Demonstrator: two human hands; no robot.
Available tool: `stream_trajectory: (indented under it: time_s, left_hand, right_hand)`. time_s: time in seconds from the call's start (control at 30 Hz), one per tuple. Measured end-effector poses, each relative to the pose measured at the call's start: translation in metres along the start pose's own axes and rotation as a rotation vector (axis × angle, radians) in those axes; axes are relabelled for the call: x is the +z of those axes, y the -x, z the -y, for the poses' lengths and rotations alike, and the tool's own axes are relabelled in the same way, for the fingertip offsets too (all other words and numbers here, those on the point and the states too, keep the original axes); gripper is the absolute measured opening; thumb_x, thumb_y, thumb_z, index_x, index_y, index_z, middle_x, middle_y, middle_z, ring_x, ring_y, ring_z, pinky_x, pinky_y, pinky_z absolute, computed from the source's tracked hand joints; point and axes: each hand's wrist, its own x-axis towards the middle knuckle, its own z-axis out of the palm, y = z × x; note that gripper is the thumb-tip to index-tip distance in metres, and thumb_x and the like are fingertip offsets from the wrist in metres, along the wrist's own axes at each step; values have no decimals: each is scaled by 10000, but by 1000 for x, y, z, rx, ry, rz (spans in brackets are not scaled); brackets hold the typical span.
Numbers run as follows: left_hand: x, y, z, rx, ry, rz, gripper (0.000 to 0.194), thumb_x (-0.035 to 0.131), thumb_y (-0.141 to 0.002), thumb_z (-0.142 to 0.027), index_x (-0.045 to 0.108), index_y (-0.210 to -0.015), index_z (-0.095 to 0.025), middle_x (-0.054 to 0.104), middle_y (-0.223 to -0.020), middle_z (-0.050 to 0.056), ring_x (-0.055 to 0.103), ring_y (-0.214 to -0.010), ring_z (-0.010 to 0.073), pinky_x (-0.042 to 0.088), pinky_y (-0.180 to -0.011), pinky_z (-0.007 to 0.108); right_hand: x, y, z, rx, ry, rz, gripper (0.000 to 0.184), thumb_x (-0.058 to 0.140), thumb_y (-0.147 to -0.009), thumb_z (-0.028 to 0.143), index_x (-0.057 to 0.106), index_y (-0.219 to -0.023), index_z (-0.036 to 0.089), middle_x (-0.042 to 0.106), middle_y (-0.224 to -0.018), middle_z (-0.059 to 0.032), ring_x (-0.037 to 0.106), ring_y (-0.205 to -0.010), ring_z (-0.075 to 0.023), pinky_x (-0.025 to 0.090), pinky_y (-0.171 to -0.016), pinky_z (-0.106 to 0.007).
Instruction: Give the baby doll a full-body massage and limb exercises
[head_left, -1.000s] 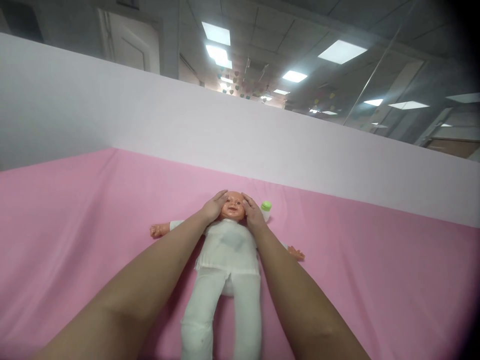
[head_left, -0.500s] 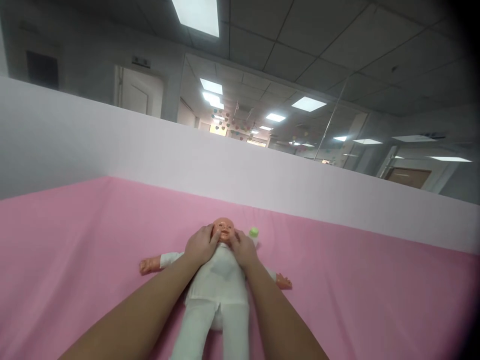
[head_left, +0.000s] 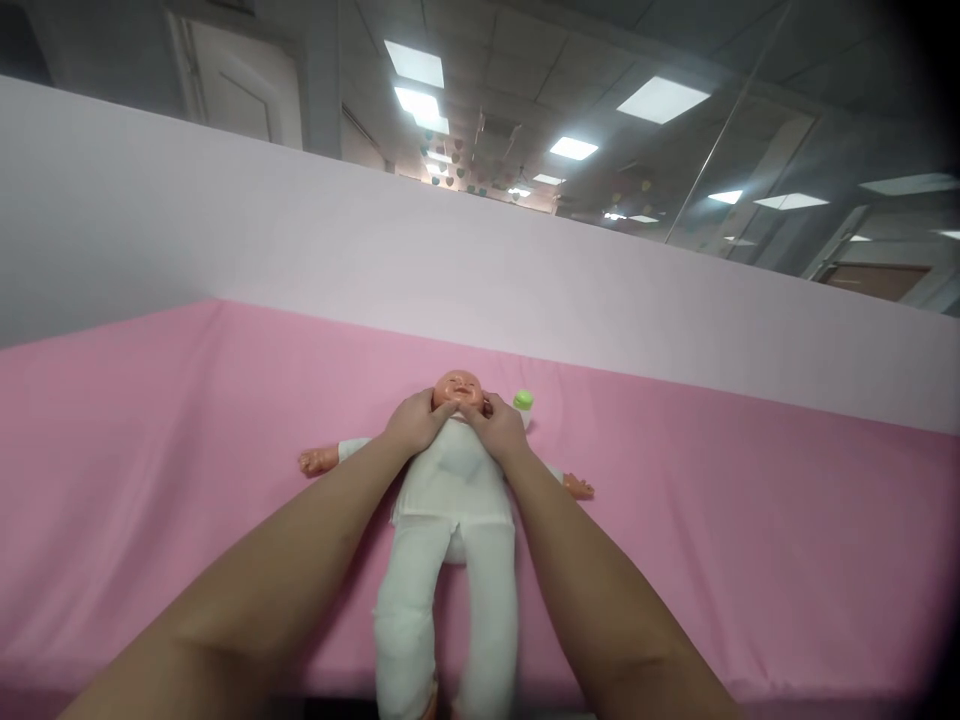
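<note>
A baby doll (head_left: 454,480) in white clothes lies on its back with its arms spread and its legs toward me. My left hand (head_left: 417,424) cups the left side of its head. From the other side my right hand (head_left: 498,428) holds the head too. Both thumbs meet under the doll's chin, while the other fingers are partly hidden beside and behind the head. Just beyond my right hand is a small white bottle (head_left: 523,404) with a green cap.
Pink cloth (head_left: 712,500) covers the surface, with soft folds in it. A white wall or panel (head_left: 375,250) runs along the back and left. Above it show glass, lit ceiling panels and a door (head_left: 244,90).
The view has tilted down, so more of the doll's legs shows. My thumbs have moved from the doll's cheeks down to its chin. Both hands remain at the head.
</note>
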Motion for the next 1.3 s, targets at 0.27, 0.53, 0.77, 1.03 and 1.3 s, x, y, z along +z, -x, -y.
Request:
stream_trajectory:
  time_s: [0.27,0.53,0.77,1.03,1.3]
  left_hand:
    - [6,-8,9,-37,76,-43,521,352,-1027,-575,720,-1105,-214,759,-1094,108,684,-997,287,471,-846,357]
    - [8,-8,11,-72,94,-78,569,324,-1033,-580,731,-946,-192,757,-931,105,668,-863,264,461,-777,344]
    - [6,-2,4,-61,134,-31,611,560,-876,-741,728,-1162,-227,771,-1109,88,692,-986,293,480,-843,333]
    - [6,-2,2,-76,194,-29,589,645,-829,-706,743,-1125,-206,777,-1056,100,693,-975,310,487,-857,350]
    - [7,2,5,-96,446,-1,570,634,-861,-663,754,-1168,-197,781,-1066,102,710,-952,292,527,-819,359]
  right_hand:
    - [-7,-2,-8,8,-167,23,567,606,-898,625,703,-1307,243,758,-1218,-49,661,-1204,-273,491,-1067,-439]
    - [-4,1,-8,28,-149,-43,579,476,-946,694,761,-1162,238,783,-1092,-61,667,-1159,-296,519,-997,-421]
    - [-4,3,-2,17,-73,-30,568,676,-823,694,717,-1207,277,773,-1080,-54,703,-1021,-260,523,-943,-401]
    - [-4,3,2,60,-86,-42,551,796,-727,639,732,-1131,270,777,-963,-43,717,-888,-241,551,-875,-394]
    - [-11,2,-1,67,-302,36,490,722,-835,566,756,-1198,239,774,-1175,-59,707,-1097,-269,537,-1001,-422]
